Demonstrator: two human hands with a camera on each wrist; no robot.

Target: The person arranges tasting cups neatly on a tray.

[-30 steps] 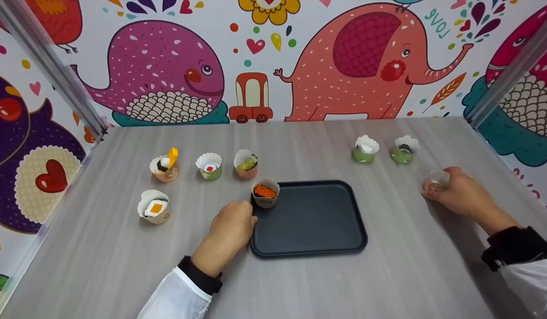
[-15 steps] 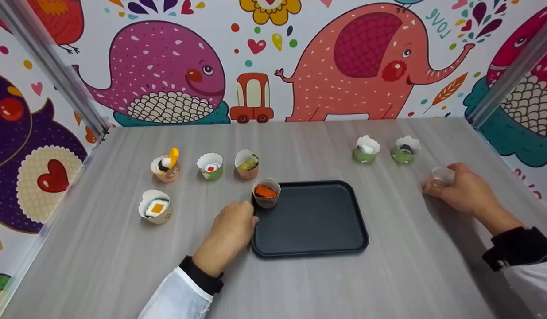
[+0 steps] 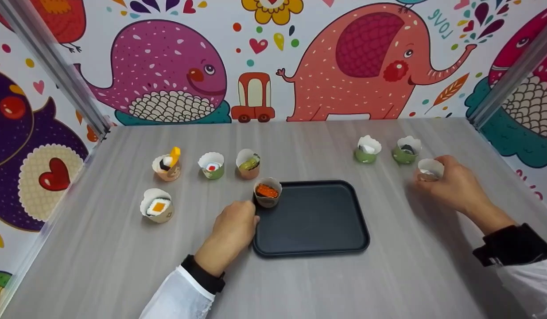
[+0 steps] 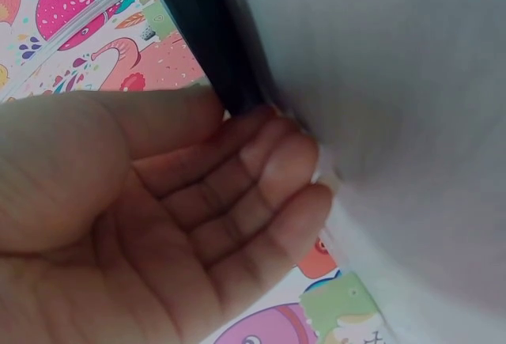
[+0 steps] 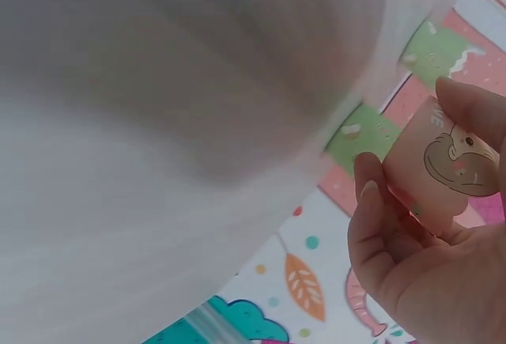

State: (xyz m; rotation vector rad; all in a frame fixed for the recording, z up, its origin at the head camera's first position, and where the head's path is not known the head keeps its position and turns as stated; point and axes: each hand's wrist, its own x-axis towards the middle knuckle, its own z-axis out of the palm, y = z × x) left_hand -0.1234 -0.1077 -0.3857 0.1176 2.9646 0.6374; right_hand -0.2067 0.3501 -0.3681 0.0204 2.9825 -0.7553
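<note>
My left hand (image 3: 233, 226) pinches the left edge of a dark rectangular tray (image 3: 317, 221); in the left wrist view the thumb (image 4: 174, 119) lies on one side of the rim and curled fingertips (image 4: 288, 170) on the other. A paper baking cup with orange roe sushi (image 3: 267, 193) stands in the tray's back left corner. On the right, my right hand (image 3: 459, 186) grips a pink paper baking cup (image 5: 443, 158) with a cartoon face between thumb and fingers. Something whitish shows inside that cup in the head view.
Two green paper cups (image 3: 367, 149) (image 3: 406, 150) stand at the back right. Left of the tray are cups with green filling (image 3: 249, 165), a red-centred roll (image 3: 212, 166), a yellow-topped piece (image 3: 168, 166) and a yellow-centred roll (image 3: 158, 206). A patterned wall (image 3: 313, 62) closes the back.
My right hand has lifted the pink paper cup and moved it slightly left and back. The left hand stays at the tray's edge, and the tray has not moved.
</note>
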